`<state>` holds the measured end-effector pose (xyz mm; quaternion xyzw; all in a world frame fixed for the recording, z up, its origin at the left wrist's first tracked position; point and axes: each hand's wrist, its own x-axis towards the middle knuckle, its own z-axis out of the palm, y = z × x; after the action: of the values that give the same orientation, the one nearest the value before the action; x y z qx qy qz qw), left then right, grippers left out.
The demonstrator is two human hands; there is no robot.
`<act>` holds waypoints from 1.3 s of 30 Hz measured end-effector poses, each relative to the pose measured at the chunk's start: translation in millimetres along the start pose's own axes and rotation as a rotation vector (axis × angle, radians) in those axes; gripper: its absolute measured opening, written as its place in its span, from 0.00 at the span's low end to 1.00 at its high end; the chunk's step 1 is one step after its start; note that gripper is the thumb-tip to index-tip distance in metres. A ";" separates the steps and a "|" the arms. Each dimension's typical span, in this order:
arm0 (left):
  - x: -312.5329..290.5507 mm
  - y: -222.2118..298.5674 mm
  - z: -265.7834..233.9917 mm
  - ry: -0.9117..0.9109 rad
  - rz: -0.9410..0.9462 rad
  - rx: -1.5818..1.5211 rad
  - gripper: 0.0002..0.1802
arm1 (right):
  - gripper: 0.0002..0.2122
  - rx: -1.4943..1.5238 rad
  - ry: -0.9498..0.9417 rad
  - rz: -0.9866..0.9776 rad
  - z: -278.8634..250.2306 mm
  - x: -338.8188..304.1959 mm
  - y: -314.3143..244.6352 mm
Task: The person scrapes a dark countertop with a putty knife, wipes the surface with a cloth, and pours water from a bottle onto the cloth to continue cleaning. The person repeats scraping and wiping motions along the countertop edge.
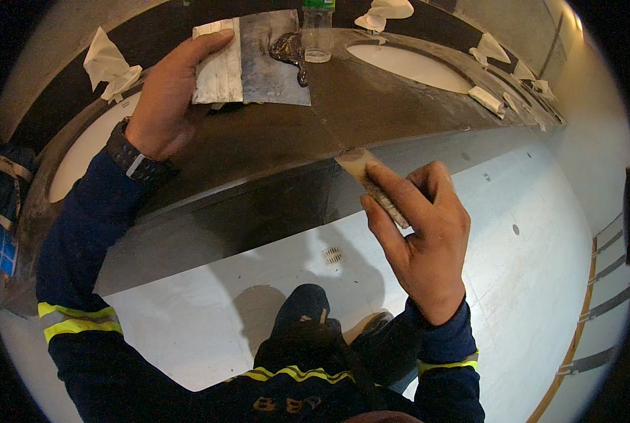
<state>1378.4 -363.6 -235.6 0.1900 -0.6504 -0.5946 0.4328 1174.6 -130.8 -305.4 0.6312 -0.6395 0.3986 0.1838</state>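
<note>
The right hand (421, 240) is closed around a small putty knife (371, 185), thumb and fingers pinching the handle, with the pale blade tip pressed to the front edge of the dark stone countertop (273, 134), right where a thin seam runs across the slab. Up and to the left of it, the left hand (167, 99) lies palm down, fingers curled over a whitish wrapped mixing board (220, 63) and pinning it flat to the counter. Touching that board on its far side is a grey metal plate (273, 70) carrying a glossy dark blob of filler (290, 51). Just beyond the blob stands a clear plastic bottle (317, 32) with a green cap.

Further out, oval white sink basins (407, 63) are cut into the counter on either side of the hands, and crumpled white rags (107, 63) lie along the back wall. Below the right hand, the pale floor shows a small round drain (333, 255).

By the look of it, the work in hand is filling the seam at the counter's edge: the blade is laying or scraping filler into the joint. The next move seems to call for a steady draw along the seam with the blade held flat, then a reach back to the plate for more filler.
</note>
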 end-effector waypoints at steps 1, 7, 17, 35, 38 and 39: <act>-1.0 0.8 1.0 0.010 0.004 0.014 0.19 | 0.15 -0.004 0.001 -0.001 1.7 0.3 -0.5; -2.5 1.7 4.7 0.003 0.010 0.014 0.19 | 0.14 -0.021 0.011 0.010 4.7 1.1 -0.7; 1.7 -4.1 -2.1 -0.036 -0.031 -0.070 0.19 | 0.15 -0.046 -0.009 0.012 10.7 -3.2 -1.7; -2.7 2.6 6.9 0.044 -0.062 -0.010 0.19 | 0.16 0.292 0.308 0.088 54.7 -53.3 23.6; -2.3 2.4 4.9 0.033 -0.065 -0.002 0.20 | 0.14 0.272 0.278 0.090 47.4 -47.0 21.2; -2.8 3.2 7.5 0.039 -0.050 0.018 0.20 | 0.13 0.343 0.289 0.127 45.3 -46.1 24.5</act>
<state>1374.8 -356.2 -232.9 0.2216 -0.6424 -0.5954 0.4286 1169.7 -136.8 -374.1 0.5479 -0.5679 0.5985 0.1379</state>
